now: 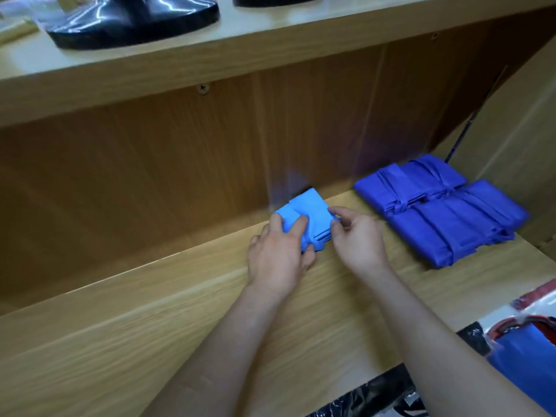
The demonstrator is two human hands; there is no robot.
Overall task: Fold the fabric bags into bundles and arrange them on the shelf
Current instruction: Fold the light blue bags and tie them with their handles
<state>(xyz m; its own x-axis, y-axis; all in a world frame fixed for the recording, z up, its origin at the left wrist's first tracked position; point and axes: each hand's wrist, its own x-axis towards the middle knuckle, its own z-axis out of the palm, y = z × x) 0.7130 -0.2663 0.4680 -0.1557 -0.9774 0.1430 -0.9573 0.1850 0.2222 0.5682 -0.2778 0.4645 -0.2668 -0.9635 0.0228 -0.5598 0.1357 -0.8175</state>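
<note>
Light blue bundle (313, 218): soft matte fabric, folded into flat, layered rectangle with stacked edges showing at near end. Sits at back edge of shelf (150, 326), far corner touching back panel; long axis roughly front-to-back.

Left hand (276, 254) grips bundle's left side, fingers curled over top. Right hand (358, 239) pinches right edge.

Dark blue bundles (442, 212): same fabric, flat oblongs tied across middle, side by side near right back corner, lying diagonally.

Shelf: pale wood-grain laminate.
</note>
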